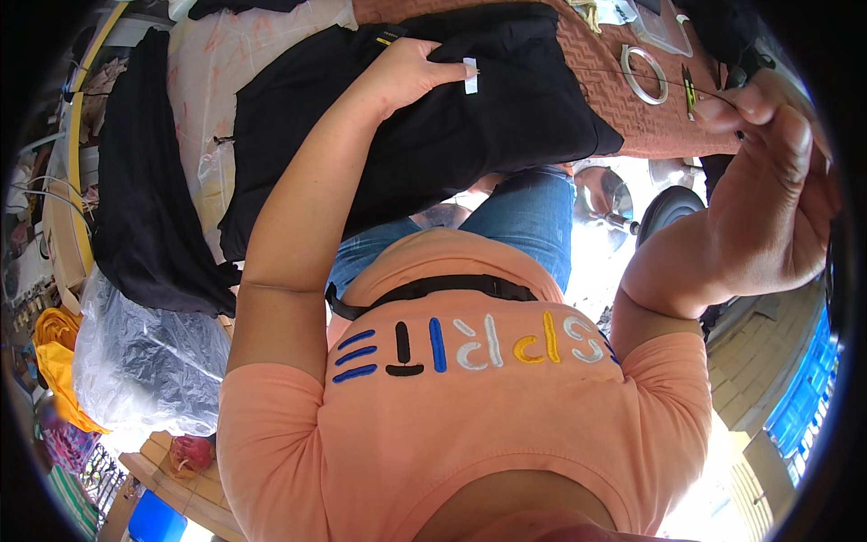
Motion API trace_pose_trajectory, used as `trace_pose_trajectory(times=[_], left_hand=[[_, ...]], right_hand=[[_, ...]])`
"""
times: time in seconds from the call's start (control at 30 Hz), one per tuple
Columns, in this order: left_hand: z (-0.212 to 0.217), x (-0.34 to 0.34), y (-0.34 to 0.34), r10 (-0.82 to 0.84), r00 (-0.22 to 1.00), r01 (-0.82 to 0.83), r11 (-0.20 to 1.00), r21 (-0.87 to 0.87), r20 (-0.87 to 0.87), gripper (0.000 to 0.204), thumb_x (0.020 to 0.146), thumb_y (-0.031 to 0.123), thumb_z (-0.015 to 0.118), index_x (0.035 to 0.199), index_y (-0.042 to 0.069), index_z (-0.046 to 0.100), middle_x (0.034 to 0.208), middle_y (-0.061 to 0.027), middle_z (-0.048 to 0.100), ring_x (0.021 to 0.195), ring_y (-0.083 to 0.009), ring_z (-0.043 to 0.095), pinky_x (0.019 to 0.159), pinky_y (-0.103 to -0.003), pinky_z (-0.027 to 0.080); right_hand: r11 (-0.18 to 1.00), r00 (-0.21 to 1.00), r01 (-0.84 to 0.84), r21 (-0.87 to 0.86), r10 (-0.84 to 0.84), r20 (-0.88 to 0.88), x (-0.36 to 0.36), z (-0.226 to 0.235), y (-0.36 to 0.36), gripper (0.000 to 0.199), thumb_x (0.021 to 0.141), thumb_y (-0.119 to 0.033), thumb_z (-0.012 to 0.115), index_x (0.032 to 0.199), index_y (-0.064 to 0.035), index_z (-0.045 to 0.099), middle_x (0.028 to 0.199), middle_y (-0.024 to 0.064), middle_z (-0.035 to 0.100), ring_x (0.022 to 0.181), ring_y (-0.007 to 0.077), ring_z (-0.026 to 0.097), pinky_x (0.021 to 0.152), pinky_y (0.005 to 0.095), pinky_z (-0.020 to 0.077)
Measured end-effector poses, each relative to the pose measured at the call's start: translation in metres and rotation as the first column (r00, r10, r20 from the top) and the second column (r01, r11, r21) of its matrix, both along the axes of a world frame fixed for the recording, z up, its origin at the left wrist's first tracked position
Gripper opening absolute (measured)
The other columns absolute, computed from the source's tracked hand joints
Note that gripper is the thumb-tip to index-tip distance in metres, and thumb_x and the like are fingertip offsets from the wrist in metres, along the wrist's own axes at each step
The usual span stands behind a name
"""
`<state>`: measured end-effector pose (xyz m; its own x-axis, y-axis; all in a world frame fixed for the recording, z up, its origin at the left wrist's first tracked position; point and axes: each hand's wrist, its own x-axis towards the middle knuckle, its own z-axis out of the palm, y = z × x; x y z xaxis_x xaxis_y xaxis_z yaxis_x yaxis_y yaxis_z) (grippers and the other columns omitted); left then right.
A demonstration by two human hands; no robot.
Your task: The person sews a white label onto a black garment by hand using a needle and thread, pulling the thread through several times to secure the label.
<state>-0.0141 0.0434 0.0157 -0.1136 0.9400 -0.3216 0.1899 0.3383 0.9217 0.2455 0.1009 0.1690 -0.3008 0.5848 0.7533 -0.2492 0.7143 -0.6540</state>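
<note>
A black garment (470, 117) filled the upper middle of the frame, spread over a reddish-brown textured cloth (650, 135) that covered the table toward the upper right. A second dark cloth (144, 199) hung down the left side, beside a sheet of clear plastic (217, 81) at the upper left and a crumpled clear plastic bag (144, 361) at the lower left. The person's peach-coloured shirt (470, 425) took up the lower centre, with blue jeans (524, 217) showing just above it.

The left hand (411, 72) lay flat on the black garment near the top centre, fingers pressing the fabric just beside a small white tag (470, 76); it was not closed around anything. The right hand (768, 199) was raised at the right edge of the frame, its fingertips (722, 107) pinched together on a thin dark thread (623, 77) that ran leftward across the reddish-brown cloth toward the white tag.

A ring of clear tape (644, 74) lay on the reddish-brown cloth at the upper right, with a small dark snipping tool (688, 90) just beside it.
</note>
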Motion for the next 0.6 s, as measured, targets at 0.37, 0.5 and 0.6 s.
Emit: trace_pose_trajectory(times=[0.37, 0.5, 0.6], left_hand=[[0.006, 0.004, 0.002, 0.003, 0.992, -0.003, 1.000, -0.004, -0.125, 0.057, 0.072, 0.035, 0.075, 0.108, -0.007, 0.062, 0.099, -0.0114, 0.067, 0.091, -0.0159, 0.062, 0.085, -0.025, 0.044], [-0.009, -0.003, 0.004, -0.003, 0.988, 0.003, 1.000, 0.003, -0.156, 0.067, 0.070, 0.038, 0.075, 0.113, -0.011, 0.058, 0.102, -0.0160, 0.065, 0.095, -0.0192, 0.062, 0.088, -0.027, 0.044], [-0.005, 0.003, 0.005, 0.021, 0.979, -0.011, 0.999, 0.046, -0.203, 0.066, 0.071, 0.037, 0.075, 0.113, -0.011, 0.058, 0.101, -0.0162, 0.065, 0.093, -0.0192, 0.062, 0.086, -0.027, 0.044]], right_hand=[[0.976, 0.975, -0.216, -0.010, 0.217, 0.054, 0.009, 0.010, -0.017, 0.014, 0.093, -0.001, 0.047, 0.102, 0.0051, 0.056, 0.082, 0.0225, 0.060, 0.068, 0.0251, 0.058, 0.054, 0.0350, 0.0538], [0.943, 0.975, -0.217, -0.253, 0.197, -0.102, 0.004, 0.003, -0.030, 0.010, 0.090, 0.003, 0.047, 0.098, 0.0019, 0.053, 0.087, 0.0222, 0.058, 0.070, 0.0255, 0.058, 0.056, 0.0359, 0.0522], [0.984, 0.991, -0.128, -0.124, 0.131, 0.018, 0.008, -0.003, -0.027, 0.015, 0.087, 0.007, 0.048, 0.101, 0.0028, 0.052, 0.088, 0.0228, 0.059, 0.072, 0.0253, 0.061, 0.059, 0.0348, 0.0527]])
